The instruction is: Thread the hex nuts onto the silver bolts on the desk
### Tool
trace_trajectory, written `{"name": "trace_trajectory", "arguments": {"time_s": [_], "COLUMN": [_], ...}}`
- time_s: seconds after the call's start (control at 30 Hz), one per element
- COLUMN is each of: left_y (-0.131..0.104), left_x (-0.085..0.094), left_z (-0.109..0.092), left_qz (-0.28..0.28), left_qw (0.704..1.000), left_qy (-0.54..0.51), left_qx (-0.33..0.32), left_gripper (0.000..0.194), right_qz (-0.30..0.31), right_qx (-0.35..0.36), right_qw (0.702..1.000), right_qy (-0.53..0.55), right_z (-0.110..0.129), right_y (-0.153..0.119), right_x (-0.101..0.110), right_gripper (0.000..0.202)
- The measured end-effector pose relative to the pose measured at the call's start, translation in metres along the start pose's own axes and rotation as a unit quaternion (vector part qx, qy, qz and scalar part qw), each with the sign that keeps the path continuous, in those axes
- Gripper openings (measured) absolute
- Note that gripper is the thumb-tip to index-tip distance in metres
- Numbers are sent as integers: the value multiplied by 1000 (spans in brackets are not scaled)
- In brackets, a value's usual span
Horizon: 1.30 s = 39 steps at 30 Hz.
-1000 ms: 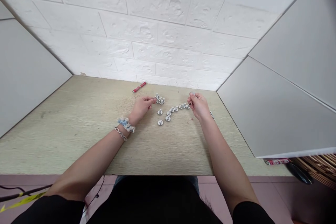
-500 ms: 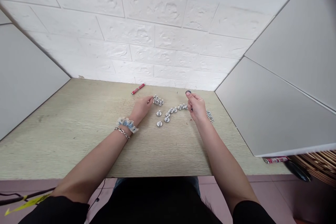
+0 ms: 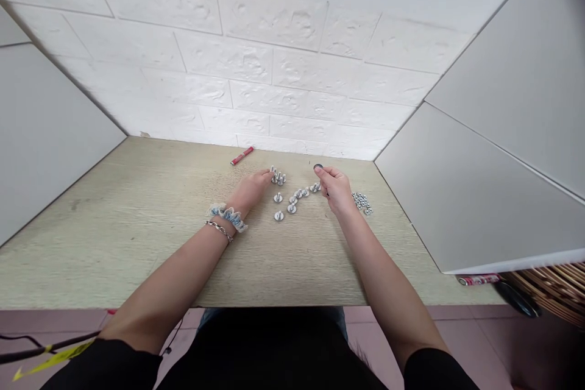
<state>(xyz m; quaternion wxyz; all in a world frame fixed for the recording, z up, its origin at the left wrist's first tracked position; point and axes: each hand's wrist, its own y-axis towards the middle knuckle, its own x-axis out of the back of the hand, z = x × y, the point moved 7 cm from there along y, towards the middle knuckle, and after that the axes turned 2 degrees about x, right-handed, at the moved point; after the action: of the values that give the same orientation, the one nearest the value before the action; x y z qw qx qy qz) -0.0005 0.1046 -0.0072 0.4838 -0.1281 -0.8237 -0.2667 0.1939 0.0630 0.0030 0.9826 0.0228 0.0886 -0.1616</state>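
Observation:
My left hand (image 3: 253,189) is closed in a pinch at the left edge of a tight cluster of upright silver bolts (image 3: 280,179) with washers at their bases. A bolt (image 3: 273,169) shows at its fingertips. My right hand (image 3: 336,187) is closed around a dark thing with a round end (image 3: 317,167) that pokes out above the thumb; the rest is hidden in the palm. Under and left of this hand runs a curved row of bolts with washers (image 3: 298,194), partly covered by the fingers. Two separate bolts with washers, one (image 3: 278,197) behind the other (image 3: 278,216), stand nearer me.
Small silver nuts (image 3: 362,202) lie in a heap right of my right hand. A red marker-like tube (image 3: 242,156) lies near the white brick wall (image 3: 292,97). Grey panels (image 3: 503,164) border the wooden table (image 3: 150,244). Another red tube (image 3: 479,280) and a woven item (image 3: 553,289) are at right.
My right hand has shifted left with the dark thing, uncovering more of the nuts. My left hand has edged right, farther over the bolt cluster.

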Motion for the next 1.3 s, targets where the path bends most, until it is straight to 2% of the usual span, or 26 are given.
{"name": "trace_trajectory", "arguments": {"time_s": [0.23,0.4,0.6,1.0,1.3], "left_y": [3,2,1,1,1], "left_x": [-1,-1,0,-1,2], "left_z": [6,3,3,4,2], "left_qz": [12,34,30,27,39], "left_qw": [999,999,999,996,987], "left_qy": [21,38,26,79,154], "left_qx": [23,19,16,11,9], "left_gripper": [29,37,36,40,35], "right_qz": [19,24,24,19,25], "right_qx": [-6,-7,-12,-10,-8], "right_qw": [1000,1000,1000,1000,999], "right_qy": [-3,-8,-8,-6,-19], "right_z": [0,-3,-3,-3,0], "right_y": [-4,-3,-4,-4,-7], "right_x": [-6,-7,-7,-8,-10], "right_gripper": [34,33,34,35,36]}}
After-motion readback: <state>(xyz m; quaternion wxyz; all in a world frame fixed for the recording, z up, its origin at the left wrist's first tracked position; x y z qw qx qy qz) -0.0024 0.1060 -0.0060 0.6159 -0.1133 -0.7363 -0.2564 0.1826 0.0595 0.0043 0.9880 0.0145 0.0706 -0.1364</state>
